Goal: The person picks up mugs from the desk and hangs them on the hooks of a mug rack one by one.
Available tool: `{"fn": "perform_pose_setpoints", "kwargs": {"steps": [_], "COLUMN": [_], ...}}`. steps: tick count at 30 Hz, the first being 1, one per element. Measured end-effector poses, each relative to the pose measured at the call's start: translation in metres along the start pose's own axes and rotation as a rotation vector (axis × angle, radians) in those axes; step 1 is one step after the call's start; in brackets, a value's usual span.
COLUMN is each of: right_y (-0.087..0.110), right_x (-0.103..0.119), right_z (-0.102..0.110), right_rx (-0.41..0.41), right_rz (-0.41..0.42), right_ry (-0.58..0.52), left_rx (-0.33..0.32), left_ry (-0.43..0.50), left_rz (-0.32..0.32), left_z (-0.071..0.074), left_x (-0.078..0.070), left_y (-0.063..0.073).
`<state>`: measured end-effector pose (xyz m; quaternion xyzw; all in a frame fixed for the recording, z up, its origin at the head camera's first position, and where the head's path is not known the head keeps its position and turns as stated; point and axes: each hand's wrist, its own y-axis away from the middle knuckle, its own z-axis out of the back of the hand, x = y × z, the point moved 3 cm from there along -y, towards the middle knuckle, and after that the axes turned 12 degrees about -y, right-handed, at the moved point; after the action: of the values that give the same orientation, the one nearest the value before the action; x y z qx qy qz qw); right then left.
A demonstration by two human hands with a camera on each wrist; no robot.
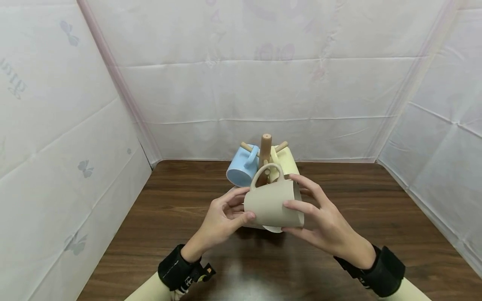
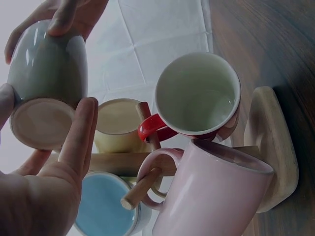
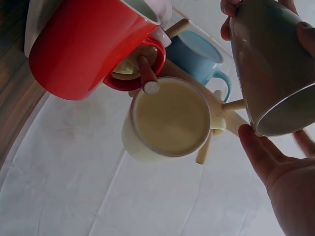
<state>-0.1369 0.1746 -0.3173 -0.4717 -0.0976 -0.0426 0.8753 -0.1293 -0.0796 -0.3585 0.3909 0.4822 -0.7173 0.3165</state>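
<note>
Both hands hold a grey-beige mug (image 1: 272,205) tilted on its side in front of a wooden mug tree (image 1: 265,149), its handle pointing up in the head view. My left hand (image 1: 223,218) grips the base end, thumb on the near side, with fingers spread round the bottom in the left wrist view. At the rim end, my right hand (image 1: 328,225) holds the mug with spread fingertips. The mug's open mouth (image 3: 294,112) faces the right palm. Behind it, a blue mug (image 1: 240,166) and a pale yellow mug (image 1: 288,160) hang from the tree's pegs.
Lower on the tree hang a red mug (image 3: 93,49) and a pink mug (image 2: 211,191). The tree's wooden base (image 2: 273,147) stands on a dark wood-grain table (image 1: 180,200). White sheeting (image 1: 233,92) walls off the back and both sides.
</note>
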Motion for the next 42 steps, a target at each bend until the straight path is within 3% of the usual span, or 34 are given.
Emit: {"fn": "perform_pose_setpoints", "kwargs": {"steps": [15,28,42], "right_y": [0.002,0.0,0.003], "right_x": [-0.018,-0.03,-0.036], "right_z": [-0.003,-0.009,-0.017], "right_rx": [0.012,-0.013,-0.037], "right_rz": [-0.098,-0.099,-0.111], "right_ry": [-0.058,-0.082,-0.012], "left_rx": [-0.062,-0.107,-0.093], "left_ry": [-0.014,-0.071,-0.114], "left_rz": [0.071,0.058,0.049], "left_z": [0.004,0.007,0.014], "left_x": [0.012,0.016,0.021], "left_y": [-0.002,-0.005,-0.008]}}
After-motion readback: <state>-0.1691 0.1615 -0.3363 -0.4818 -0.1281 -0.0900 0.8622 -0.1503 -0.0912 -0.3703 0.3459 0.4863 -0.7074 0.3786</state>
